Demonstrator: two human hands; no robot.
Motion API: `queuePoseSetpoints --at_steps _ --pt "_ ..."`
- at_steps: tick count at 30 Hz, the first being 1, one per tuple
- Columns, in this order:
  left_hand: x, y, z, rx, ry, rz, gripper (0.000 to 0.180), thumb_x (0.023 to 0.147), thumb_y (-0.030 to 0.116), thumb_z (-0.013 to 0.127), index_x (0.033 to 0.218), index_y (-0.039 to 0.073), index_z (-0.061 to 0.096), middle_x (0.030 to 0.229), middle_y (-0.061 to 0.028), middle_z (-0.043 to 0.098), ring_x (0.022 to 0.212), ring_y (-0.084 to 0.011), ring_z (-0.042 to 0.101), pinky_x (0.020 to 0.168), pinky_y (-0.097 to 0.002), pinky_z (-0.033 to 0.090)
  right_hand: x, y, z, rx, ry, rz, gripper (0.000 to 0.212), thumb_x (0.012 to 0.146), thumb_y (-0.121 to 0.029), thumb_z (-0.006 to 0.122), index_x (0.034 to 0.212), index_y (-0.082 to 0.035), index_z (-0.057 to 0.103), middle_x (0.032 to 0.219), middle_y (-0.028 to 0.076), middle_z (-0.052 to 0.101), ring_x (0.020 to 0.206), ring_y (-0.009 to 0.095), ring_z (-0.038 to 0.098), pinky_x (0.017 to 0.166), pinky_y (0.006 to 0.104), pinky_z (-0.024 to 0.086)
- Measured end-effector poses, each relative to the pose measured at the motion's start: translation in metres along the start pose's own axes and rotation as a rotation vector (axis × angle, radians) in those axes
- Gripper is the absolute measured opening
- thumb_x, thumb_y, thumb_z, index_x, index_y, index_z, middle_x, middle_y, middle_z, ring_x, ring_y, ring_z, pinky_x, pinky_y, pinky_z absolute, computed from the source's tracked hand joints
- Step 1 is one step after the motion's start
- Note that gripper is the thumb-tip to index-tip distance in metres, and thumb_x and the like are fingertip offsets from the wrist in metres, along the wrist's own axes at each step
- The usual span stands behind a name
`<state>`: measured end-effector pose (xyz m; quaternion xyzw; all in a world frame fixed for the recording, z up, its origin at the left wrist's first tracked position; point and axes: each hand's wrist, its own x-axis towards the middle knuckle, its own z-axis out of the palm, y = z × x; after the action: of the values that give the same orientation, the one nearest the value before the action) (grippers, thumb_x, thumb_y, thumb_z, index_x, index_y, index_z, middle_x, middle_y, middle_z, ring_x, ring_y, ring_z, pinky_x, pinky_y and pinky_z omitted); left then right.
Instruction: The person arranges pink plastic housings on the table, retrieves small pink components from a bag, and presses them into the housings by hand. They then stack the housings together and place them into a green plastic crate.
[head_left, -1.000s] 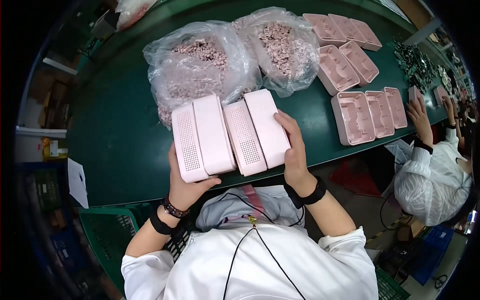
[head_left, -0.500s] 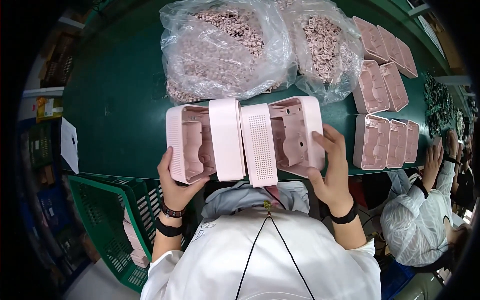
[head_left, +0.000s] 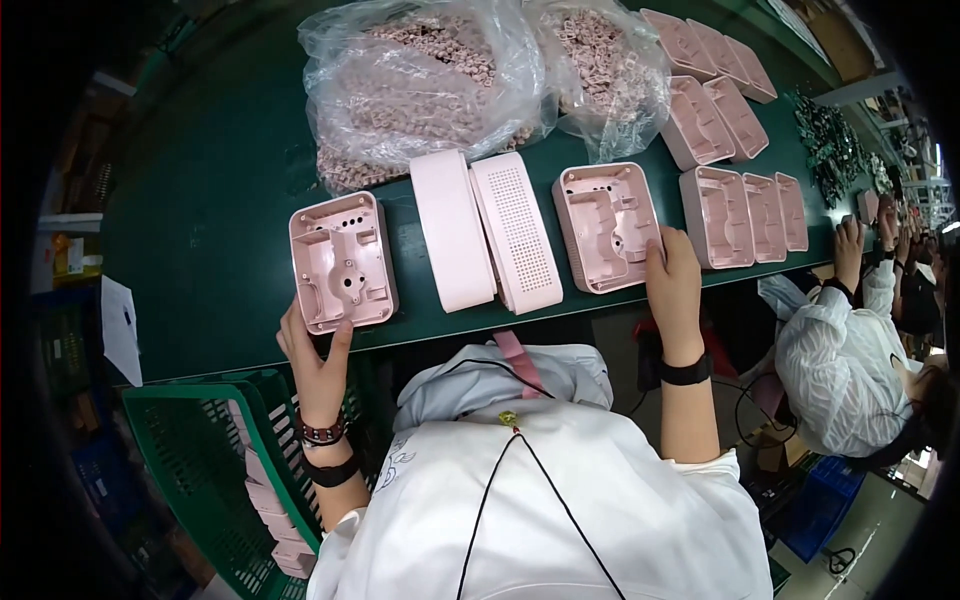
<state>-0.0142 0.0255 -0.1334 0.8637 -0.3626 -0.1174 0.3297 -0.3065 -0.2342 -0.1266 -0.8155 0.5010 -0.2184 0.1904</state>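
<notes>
Standing pair: two pale pink casings set side by side on the green surface, the left one showing a smooth wall, the right one a face of small holes.
Left casing: left of the standing pair and apart from it, open side up, posts and holes visible inside.
Left hand: grip closed about that casing's near left corner, thumb on its near wall.
Right casing: just right of the standing pair, also open side up.
Right hand: grip closed on that casing's right rim.
Plastic bags: two, beyond the standing pair, full of small pink parts.
Casing rows: farther right of the standing pair, three rows of open pink casings.
Green crate: below the surface edge, left of the standing pair, pink pieces stacked inside.
Co-worker: far right of the standing pair, in a white jacket, one hand at the surface.
</notes>
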Motion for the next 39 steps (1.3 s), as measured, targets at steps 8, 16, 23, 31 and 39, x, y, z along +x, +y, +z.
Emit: queuePoseSetpoints --at_steps 8,16,23,31,39 --pt "-0.003 0.017 0.0 -0.132 0.155 -0.038 0.063 0.078 0.023 0.065 0.132 0.008 0.036 0.126 -0.0158 0.038 0.119 -0.0322 0.032 0.099 -0.0421 0.025 -0.001 0.008 -0.001 0.036 0.028 -0.032 0.019 0.084 -0.006 0.048 0.1 0.002 0.053 0.088 0.019 0.051 0.083 0.037 0.052 0.07 0.0376 0.043" --pt "0.007 0.055 0.01 0.559 -0.001 0.265 0.061 0.072 0.038 0.068 0.123 0.012 0.048 0.131 -0.0177 0.033 0.119 -0.0347 0.033 0.098 -0.049 0.021 -0.001 -0.089 -0.029 0.073 -0.076 -0.528 0.047 0.082 -0.035 0.058 0.119 -0.006 0.051 0.113 0.017 0.043 0.096 0.03 0.044 0.078 0.0366 0.039" --pt "0.014 0.046 0.007 0.631 0.206 0.043 0.054 0.073 0.042 0.067 0.118 0.015 0.054 0.133 -0.0209 0.029 0.12 -0.0395 0.03 0.098 -0.0471 0.021 -0.002 -0.122 0.005 0.148 -0.286 -0.507 0.068 0.072 -0.042 0.067 0.128 -0.013 0.043 0.119 0.018 0.038 0.106 0.038 0.04 0.084 0.0416 0.039" --pt "0.036 0.118 0.021 0.075 -0.208 0.674 0.057 0.075 0.046 0.063 0.118 0.01 0.052 0.132 -0.022 0.03 0.122 -0.0423 0.028 0.098 -0.0498 0.025 -0.002 -0.112 -0.009 0.215 -0.403 -0.299 0.07 0.07 -0.021 0.071 0.131 -0.009 0.038 0.109 0.019 0.043 0.092 0.033 0.049 0.071 0.0363 0.045" --pt "0.027 0.084 0.022 -0.002 0.142 0.376 0.043 0.066 0.02 0.074 0.103 0.007 0.057 0.13 -0.0234 0.036 0.107 -0.0392 0.046 0.088 -0.0398 0.041 -0.002 -0.102 -0.005 0.204 -0.143 -0.255 0.054 0.073 -0.014 0.065 0.122 -0.003 0.044 0.089 0.014 0.047 0.074 0.029 0.051 0.062 0.0357 0.042"
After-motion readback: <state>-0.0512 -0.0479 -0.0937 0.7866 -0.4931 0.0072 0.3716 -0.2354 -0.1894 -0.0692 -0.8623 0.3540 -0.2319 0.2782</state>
